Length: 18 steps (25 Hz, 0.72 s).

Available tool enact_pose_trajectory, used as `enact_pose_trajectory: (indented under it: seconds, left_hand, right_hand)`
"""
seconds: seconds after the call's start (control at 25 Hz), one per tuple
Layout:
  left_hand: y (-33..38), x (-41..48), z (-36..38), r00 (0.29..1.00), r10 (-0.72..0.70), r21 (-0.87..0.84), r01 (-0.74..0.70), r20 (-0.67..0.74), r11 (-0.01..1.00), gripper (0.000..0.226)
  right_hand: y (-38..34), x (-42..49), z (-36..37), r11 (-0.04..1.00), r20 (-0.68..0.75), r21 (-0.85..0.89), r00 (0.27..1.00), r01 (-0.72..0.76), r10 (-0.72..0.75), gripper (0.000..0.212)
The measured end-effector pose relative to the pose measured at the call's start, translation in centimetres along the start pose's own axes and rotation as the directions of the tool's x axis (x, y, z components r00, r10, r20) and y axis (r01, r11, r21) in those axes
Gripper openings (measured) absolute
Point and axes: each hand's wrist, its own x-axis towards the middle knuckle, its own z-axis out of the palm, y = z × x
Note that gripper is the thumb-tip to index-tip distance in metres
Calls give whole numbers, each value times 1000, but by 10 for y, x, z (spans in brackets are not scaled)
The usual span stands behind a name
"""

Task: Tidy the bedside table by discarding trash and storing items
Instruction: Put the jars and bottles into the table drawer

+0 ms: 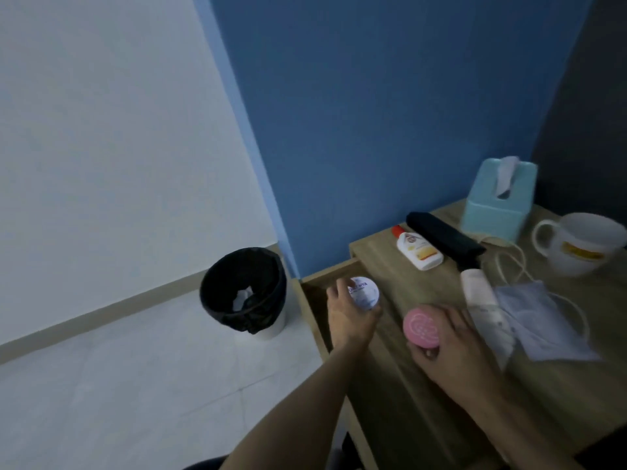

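Note:
My left hand [349, 317] grips a round white jar [364, 292] with blue print on its lid, over the open drawer [317, 293] on the left side of the wooden bedside table [573, 391]. A round pink jar [422, 329] is held in my right hand [451, 347] at the table's left edge, beside the drawer. On the tabletop lie a white lotion bottle [419, 251] with a red cap, a black folded item [444, 237], a white tube [483, 300] and a face mask [543, 320].
A black-lined bin [244, 290] with a white scrap inside stands on the floor left of the table. A teal tissue box [498, 198] and a white mug [583, 242] stand at the table's back. A white cable [515, 259] loops across the top.

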Motion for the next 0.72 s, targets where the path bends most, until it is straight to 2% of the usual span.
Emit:
enact_pose_trajectory:
  seconds: [0.16,0.24,0.32,0.36,0.52,0.64,0.72]
  left_hand:
    - [-27,20,-6,991,-121,-37,124,55,992,66]
    - [-42,31,-4,986,-148,-23,151,78,988,71]
    - [-52,38,0,988,-127,53,123,84,991,68]
    - [-58,38,1,991,-109,88,102,76,991,66]
    - [-73,37,8,990,-142,133,137,23,982,66]
    - [-80,30,2,988,-152,171,149,6,974,66]
    - [-88,26,4,972,-234,171,229,14,958,66]
  right_hand:
    - [-38,52,41,999,240,-8,969,-51,52,64]
    - [-48,72,60,988,310,-152,947,-33,80,56]
    - [-51,83,81,959,271,-283,961,21,59,58]
    - [-51,84,93,955,242,-290,970,57,16,59]
    - [-47,87,125,986,114,-135,990,93,-78,44]
    - [-44,96,133,963,215,-261,977,67,-10,55]
    - [-41,100,141,955,260,-285,966,83,-6,62]
